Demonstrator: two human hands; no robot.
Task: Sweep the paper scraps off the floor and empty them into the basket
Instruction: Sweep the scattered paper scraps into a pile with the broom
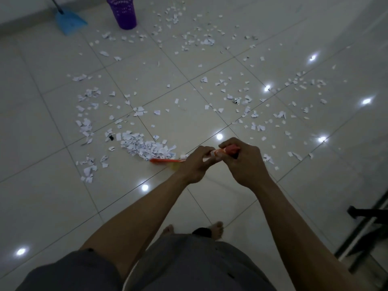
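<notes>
Left hand [195,164] and right hand [245,164] both curl round the broom handle [227,151], close together, likely for leverage; broom head [165,160] touches the gathered paper scraps [147,147]; many lie scattered on the floor [52,196]; dustpan [70,23] and basket [123,11] stand far off, just beside each other.

Lighting: dim, bluish. Source: overhead spots, mirrored as small starred glare points on the glossy floor [63,206]. Shadows: faint. Distortion: wide-angle bowing, darkened corners. Blur: broom [165,160] smeared, possibly by motion; far edges soft.
</notes>
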